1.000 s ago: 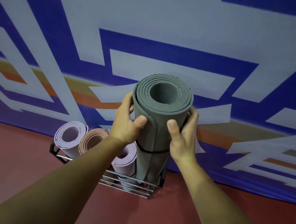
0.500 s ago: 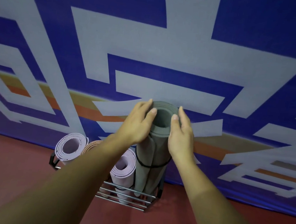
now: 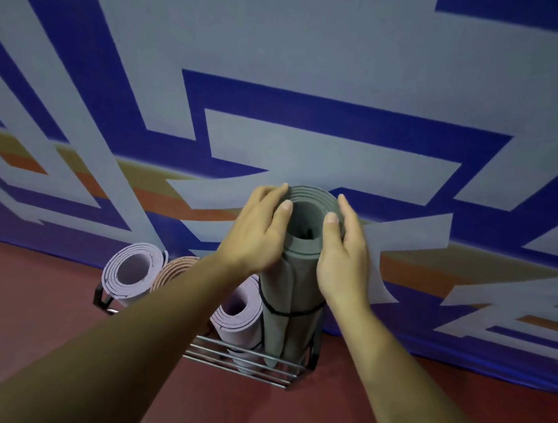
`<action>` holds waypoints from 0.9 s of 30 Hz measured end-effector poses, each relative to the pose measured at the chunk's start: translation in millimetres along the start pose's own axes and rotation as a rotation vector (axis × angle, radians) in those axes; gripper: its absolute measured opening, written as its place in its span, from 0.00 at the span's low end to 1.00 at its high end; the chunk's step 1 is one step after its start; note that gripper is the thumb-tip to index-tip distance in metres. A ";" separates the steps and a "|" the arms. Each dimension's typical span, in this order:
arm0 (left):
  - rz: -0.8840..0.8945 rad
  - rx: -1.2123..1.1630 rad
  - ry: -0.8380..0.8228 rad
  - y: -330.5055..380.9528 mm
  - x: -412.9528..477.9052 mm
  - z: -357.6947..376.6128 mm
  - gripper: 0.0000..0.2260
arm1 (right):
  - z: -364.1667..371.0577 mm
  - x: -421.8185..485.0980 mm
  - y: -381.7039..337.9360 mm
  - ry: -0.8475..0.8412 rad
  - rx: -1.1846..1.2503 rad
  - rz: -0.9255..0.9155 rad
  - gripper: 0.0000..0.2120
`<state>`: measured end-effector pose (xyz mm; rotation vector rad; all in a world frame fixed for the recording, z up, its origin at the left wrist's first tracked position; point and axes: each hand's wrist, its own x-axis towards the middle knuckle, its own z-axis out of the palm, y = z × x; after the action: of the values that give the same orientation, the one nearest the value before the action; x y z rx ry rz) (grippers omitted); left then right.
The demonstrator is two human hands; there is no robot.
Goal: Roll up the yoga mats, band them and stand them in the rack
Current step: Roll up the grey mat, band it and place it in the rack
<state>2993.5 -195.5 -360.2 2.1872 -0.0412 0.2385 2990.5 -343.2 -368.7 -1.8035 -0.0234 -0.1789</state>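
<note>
A rolled grey yoga mat [image 3: 290, 302] stands upright at the right end of a low metal wire rack [image 3: 254, 364], with a black band round its middle. My left hand [image 3: 256, 233] rests against the left side of the mat's top with fingers nearly straight. My right hand [image 3: 342, 249] touches the right side of the top, fingers also straight. Beside it in the rack stand a lilac rolled mat [image 3: 240, 317], a peach rolled mat [image 3: 178, 268] partly hidden by my left forearm, and another lilac rolled mat [image 3: 132, 271].
The rack sits on a dark red floor [image 3: 283, 418] right against a wall banner [image 3: 319, 77] in blue and pale grey with orange stripes. Open floor lies in front of the rack and to both sides.
The grey mat has gone down into the rack. Both hands have loosened from gripping its sides to lying flat at its top end.
</note>
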 end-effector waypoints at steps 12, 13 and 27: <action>-0.004 -0.553 0.140 -13.4 -18.1 17.9 0.30 | 9.4 -9.7 15.8 0.030 0.392 0.099 0.22; 0.011 -0.548 0.156 -10.6 -15.5 16.6 0.30 | 9.5 -8.7 15.1 0.037 0.404 0.095 0.23; 0.065 -0.460 -0.010 -4.4 -15.3 36.5 0.30 | -18.3 -15.9 43.3 0.100 0.498 0.127 0.29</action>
<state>2984.7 -223.3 -387.3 1.7303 -0.1574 0.2290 2977.6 -369.9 -408.5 -1.2936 0.1089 -0.1567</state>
